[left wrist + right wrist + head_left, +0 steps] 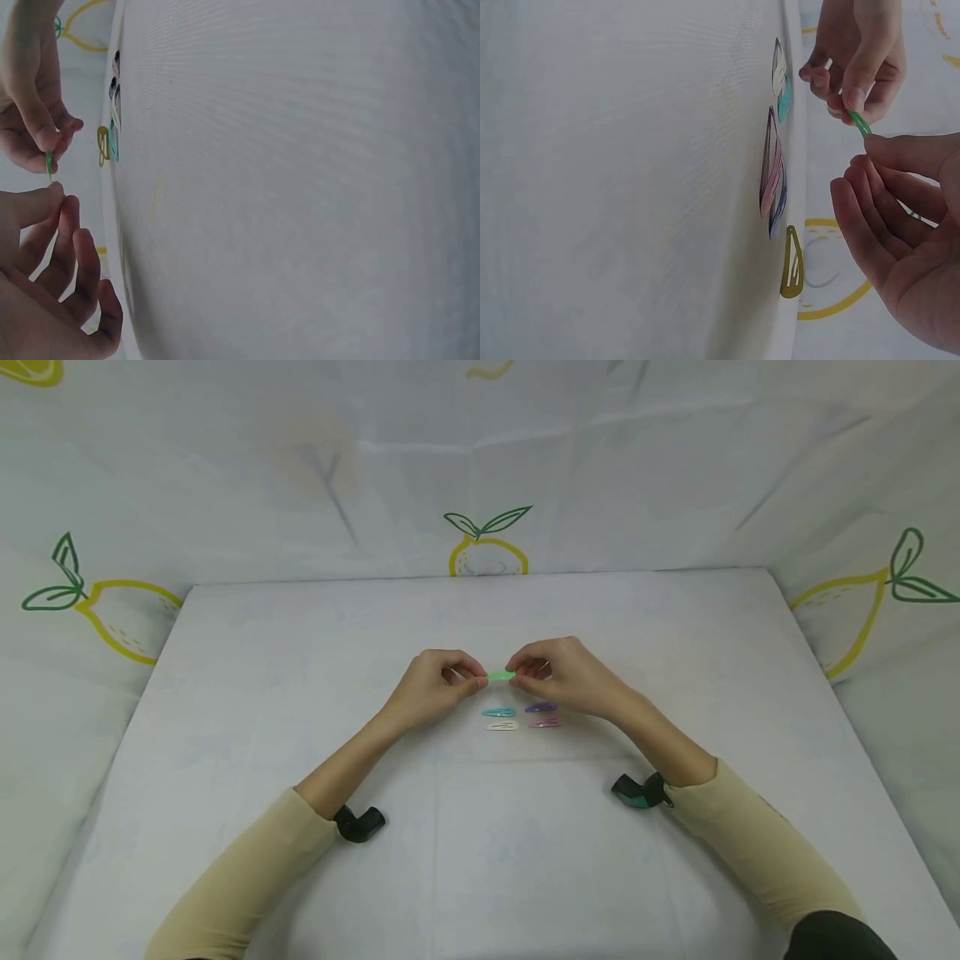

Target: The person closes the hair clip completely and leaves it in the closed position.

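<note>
A small green hair clip (pixel 501 676) is stretched between both hands above the white table. My left hand (pixel 442 685) pinches its left end between thumb and forefinger. At the other end, the thumb and fingertips of my right hand (pixel 566 677) pinch the clip. Below the hands lie a teal hair clip (pixel 498 712), a white one (pixel 501 726), a purple one (pixel 541 707) and a pink one (pixel 545 722). An olive-yellow hair clip (pixel 792 262) shows in both wrist views; in the head view it is out of sight.
The white table (pixel 420 618) has a back edge against a white cloth (pixel 300 485) printed with lemons. Cloth also hangs at the left and right sides. Black curved pieces, one (pixel 360 824) at the left sleeve and one (pixel 637 791) at the right, stick out from the wrists.
</note>
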Motion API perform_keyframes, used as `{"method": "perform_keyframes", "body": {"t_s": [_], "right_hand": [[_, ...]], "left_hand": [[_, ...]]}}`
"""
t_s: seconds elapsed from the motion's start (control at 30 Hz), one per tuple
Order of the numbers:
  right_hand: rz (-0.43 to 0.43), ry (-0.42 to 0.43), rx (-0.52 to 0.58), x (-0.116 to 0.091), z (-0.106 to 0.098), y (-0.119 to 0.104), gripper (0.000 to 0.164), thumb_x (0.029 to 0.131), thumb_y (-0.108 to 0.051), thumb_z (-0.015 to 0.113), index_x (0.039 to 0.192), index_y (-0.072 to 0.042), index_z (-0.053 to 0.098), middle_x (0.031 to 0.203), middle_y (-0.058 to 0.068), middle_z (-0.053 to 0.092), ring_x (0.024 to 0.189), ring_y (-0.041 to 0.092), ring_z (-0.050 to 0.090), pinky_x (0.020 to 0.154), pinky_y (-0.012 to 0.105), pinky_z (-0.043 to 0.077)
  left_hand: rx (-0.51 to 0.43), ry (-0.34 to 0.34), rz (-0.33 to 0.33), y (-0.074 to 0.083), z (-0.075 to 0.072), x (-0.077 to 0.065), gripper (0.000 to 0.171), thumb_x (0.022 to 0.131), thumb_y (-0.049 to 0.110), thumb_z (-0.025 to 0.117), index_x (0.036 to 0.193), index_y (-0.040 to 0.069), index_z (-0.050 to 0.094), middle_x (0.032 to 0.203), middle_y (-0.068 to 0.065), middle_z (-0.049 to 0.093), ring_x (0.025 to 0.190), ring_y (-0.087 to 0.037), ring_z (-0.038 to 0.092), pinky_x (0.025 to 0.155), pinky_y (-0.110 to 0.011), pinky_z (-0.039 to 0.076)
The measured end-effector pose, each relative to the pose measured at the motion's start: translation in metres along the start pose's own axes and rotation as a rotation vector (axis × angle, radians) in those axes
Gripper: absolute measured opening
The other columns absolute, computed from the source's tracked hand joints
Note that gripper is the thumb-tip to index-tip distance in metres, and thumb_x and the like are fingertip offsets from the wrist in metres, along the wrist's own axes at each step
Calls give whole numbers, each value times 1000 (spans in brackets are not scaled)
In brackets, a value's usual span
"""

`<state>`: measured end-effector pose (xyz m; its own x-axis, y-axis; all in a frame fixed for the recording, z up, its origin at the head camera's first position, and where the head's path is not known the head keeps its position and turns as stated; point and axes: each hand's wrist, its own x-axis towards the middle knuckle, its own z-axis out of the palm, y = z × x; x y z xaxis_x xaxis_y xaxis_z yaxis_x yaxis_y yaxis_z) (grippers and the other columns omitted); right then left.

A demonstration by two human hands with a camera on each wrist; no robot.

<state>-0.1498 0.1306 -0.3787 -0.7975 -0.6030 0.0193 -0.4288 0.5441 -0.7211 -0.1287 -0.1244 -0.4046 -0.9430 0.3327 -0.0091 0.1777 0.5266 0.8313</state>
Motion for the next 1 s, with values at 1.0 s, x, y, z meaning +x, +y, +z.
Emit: {"method": "perform_keyframes", "body": {"t_s": [1.0], "right_hand": [[63, -95, -47, 10, 9, 1, 12, 95, -5, 79, 106, -2, 81, 92, 7, 80, 85, 17, 71, 83, 34, 59]], "left_hand": [[135, -62, -96, -2, 2, 3, 8, 98, 25, 76, 101, 20, 82, 95, 2, 78, 80, -14, 63, 68, -30, 46]]}}
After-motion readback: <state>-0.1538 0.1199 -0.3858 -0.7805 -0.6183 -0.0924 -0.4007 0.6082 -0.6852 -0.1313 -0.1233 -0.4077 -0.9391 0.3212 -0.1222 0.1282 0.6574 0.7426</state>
